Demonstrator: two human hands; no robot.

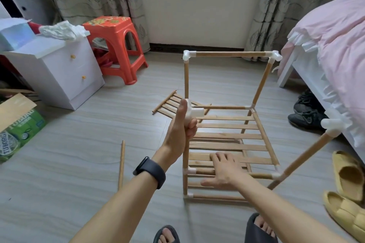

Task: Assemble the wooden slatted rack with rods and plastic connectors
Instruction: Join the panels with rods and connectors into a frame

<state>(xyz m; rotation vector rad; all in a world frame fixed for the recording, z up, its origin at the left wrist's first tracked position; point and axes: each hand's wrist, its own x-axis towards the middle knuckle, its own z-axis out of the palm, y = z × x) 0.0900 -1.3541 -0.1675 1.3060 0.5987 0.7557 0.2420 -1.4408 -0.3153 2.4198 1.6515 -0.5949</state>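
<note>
Left hand clamped on plastic connector atop front-left upright rod, likely seating it. Right hand flat, fingers spread on slatted shelf, bracing rack on floor. Spare slat panel and loose rod on floor, unfitted.

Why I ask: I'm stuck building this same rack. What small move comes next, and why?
Probably the right hand should leave the slats and fetch the loose rod from the floor. The left hand has a grip on the white connector, whose open socket faces the right-side connector, with no rail between them.
</note>
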